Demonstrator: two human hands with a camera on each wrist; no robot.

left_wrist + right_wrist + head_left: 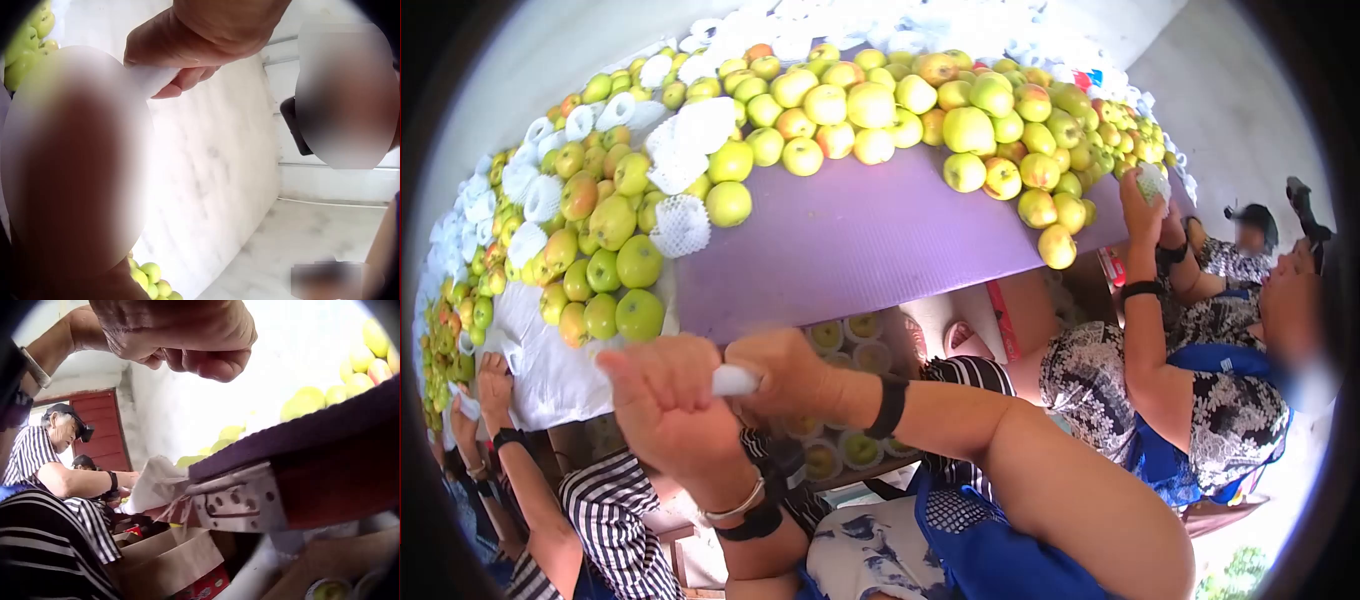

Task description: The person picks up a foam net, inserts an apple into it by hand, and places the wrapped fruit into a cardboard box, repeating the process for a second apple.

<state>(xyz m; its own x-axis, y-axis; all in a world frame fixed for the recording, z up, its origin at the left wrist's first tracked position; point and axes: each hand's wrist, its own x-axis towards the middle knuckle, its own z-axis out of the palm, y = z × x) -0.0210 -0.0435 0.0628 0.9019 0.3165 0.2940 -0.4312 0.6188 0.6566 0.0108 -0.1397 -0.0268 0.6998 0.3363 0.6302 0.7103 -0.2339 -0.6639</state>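
Observation:
In the head view a white foam sleeve (735,380), bunched into a narrow roll, spans the gap between both fists in front of the body. My left hand (675,410), with a bangle and black band at its wrist, curls its fingers round one end. The other end is gripped by my right hand (795,378). The left wrist view shows a white piece of the sleeve (155,78) beneath the right fist. In the right wrist view my right hand (181,334) has curled fingers, and the sleeve is hidden. Green-yellow apples (870,105) are piled beyond the hands.
A purple board (840,235) covers the table, with loose foam sleeves (680,225) among the apples. Below its edge, sleeved apples (862,448) sit in a box. People work at both sides; one at right holds a sleeved apple (1152,187). A cardboard box (169,559) stands low.

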